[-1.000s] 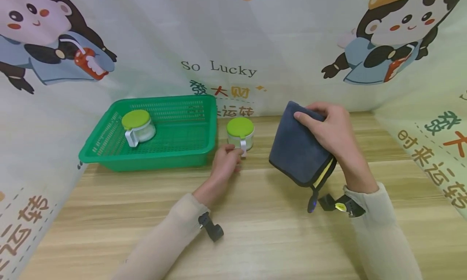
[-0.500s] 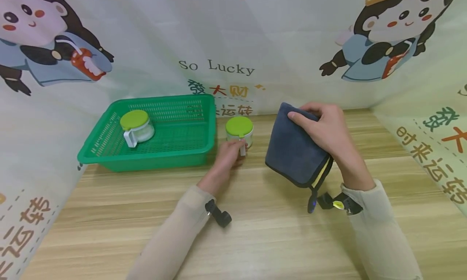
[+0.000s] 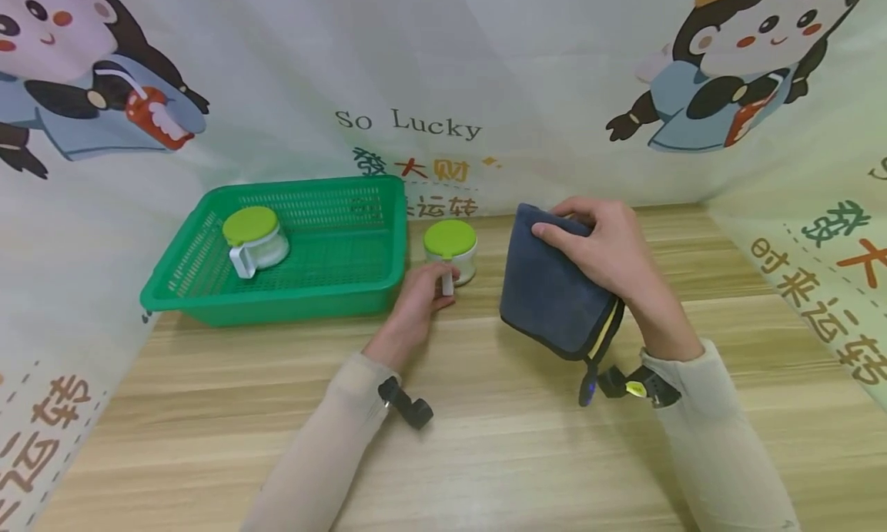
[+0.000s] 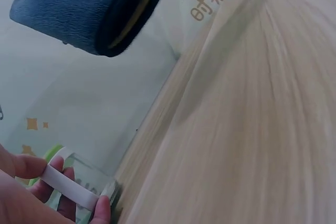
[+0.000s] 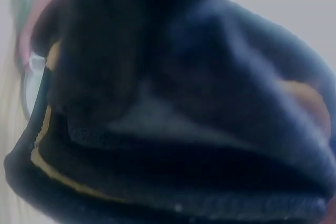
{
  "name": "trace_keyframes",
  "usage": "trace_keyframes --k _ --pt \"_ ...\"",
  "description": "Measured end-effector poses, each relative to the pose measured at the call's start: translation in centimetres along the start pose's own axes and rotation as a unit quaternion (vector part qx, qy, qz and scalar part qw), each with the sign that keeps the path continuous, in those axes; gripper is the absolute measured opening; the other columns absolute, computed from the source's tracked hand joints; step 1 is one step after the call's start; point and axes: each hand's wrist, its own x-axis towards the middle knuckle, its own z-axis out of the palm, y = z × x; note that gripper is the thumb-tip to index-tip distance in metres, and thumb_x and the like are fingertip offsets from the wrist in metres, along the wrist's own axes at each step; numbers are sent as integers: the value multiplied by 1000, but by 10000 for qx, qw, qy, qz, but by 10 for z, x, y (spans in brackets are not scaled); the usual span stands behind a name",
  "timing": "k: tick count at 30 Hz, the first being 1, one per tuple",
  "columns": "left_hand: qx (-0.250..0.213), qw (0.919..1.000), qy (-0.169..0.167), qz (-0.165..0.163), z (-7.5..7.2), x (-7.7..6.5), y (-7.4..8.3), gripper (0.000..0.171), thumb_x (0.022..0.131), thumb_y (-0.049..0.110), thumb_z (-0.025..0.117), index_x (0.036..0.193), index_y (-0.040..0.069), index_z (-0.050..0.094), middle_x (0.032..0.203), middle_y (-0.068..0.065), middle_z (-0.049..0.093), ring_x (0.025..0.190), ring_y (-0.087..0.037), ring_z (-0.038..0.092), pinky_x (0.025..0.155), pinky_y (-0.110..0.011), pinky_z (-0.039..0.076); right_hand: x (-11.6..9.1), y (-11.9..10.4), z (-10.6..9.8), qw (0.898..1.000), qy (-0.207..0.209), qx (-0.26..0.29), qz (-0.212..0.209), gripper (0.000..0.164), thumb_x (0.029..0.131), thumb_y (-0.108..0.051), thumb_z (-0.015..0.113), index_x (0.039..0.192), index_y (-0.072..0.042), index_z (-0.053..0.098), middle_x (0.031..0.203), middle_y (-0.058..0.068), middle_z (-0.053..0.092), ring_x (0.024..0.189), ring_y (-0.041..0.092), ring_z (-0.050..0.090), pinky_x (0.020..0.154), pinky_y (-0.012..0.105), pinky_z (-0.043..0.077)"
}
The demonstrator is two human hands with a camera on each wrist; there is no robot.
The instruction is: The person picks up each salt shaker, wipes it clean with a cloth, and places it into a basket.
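Observation:
My left hand (image 3: pixel 413 299) grips the white handle of a seasoning jar (image 3: pixel 450 239) that has a lime-green lid and a clear body. In the left wrist view, the fingers curl around the handle (image 4: pixel 71 187). My right hand (image 3: pixel 608 243) holds up a folded dark-blue cleaning cloth (image 3: pixel 550 286) by its upper edge, thumb on the near face. A yellow inner layer and a dark hanging loop show at the cloth's lower right corner. The cloth (image 5: pixel 173 166) fills most of the right wrist view and hides much of that hand.
A green plastic basket (image 3: pixel 298 310) stands left of the gripped jar. Inside it sits a matching jar (image 3: pixel 258 245) with a green lid and white handle. A printed fabric backdrop (image 3: pixel 540 85) rises behind the wooden table (image 3: pixel 485 439).
The left hand has closed its fingers round the jar's handle. The right hand and the cloth have moved slightly left in the head view.

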Motion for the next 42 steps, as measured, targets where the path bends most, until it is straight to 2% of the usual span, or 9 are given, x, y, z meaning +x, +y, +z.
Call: trace_keyframes --k 9,13,17,22,25,30,34,37,42 --pt "-332 9992 -206 -36 -8 -17 8 24 97 19 50 106 -1 61 102 -7 59 101 -26 52 100 -44 44 0 -2 7 9988 -312 -218 -320 29 87 -41 69 106 -20 71 103 5 71 89 20 65 72 34 48" --pt "-727 9965 -379 -171 -4 -27 8 21 96 16 53 106 -1 61 98 -6 61 99 -27 53 97 -42 45 -1 -2 12 9970 -564 -186 -493 29 87 -39 70 111 -24 69 102 5 72 83 17 67 70 34 49" --pt "-822 9946 -614 -181 4 -34 9 18 95 15 54 102 1 62 93 -3 63 92 -23 54 88 -37 47 -3 -2 16 9941 -637 -115 -867 30 87 -37 70 116 -30 68 104 1 72 83 13 67 68 32 50" --pt "-712 9941 -817 13 11 -48 19 17 95 17 57 98 3 65 94 -3 63 93 -22 55 82 -33 49 -4 -1 21 9853 -788 -251 -1495 28 87 -35 70 115 -31 70 112 -4 72 99 10 67 77 30 52" --pt "-692 9936 -875 166 14 -57 27 18 95 18 57 97 3 65 95 -3 62 91 -21 56 82 -33 48 -4 -2 24 9794 -881 -336 -1784 24 86 -33 72 110 -31 73 107 -5 73 99 10 68 79 30 53" --pt "-621 9931 -938 335 14 -70 41 19 97 18 56 96 3 66 96 -3 62 88 -19 57 80 -31 48 -5 -4 29 9702 -788 -503 -2234 21 85 -29 74 106 -28 75 100 -6 74 92 7 70 74 28 54" --pt "-390 9936 -982 401 12 -79 50 21 98 20 55 99 2 67 98 -3 62 92 -21 58 81 -30 51 -6 -4 34 9619 -531 -657 -2599 21 84 -27 75 104 -27 76 97 -5 75 86 7 71 66 26 52" --pt "-197 9936 -1007 468 11 -84 56 23 98 21 54 100 2 67 100 -3 62 96 -23 58 83 -31 52 -7 -6 39 9557 -352 -705 -2837 19 82 -24 76 102 -25 77 94 -4 76 84 9 72 65 28 53" --pt "-32 9931 -993 615 7 -93 65 24 98 22 54 98 2 66 99 -3 62 97 -23 59 91 -37 50 -9 -8 48 9537 -334 -821 -2873 16 79 -21 79 95 -23 79 88 -4 76 74 7 70 57 25 47"
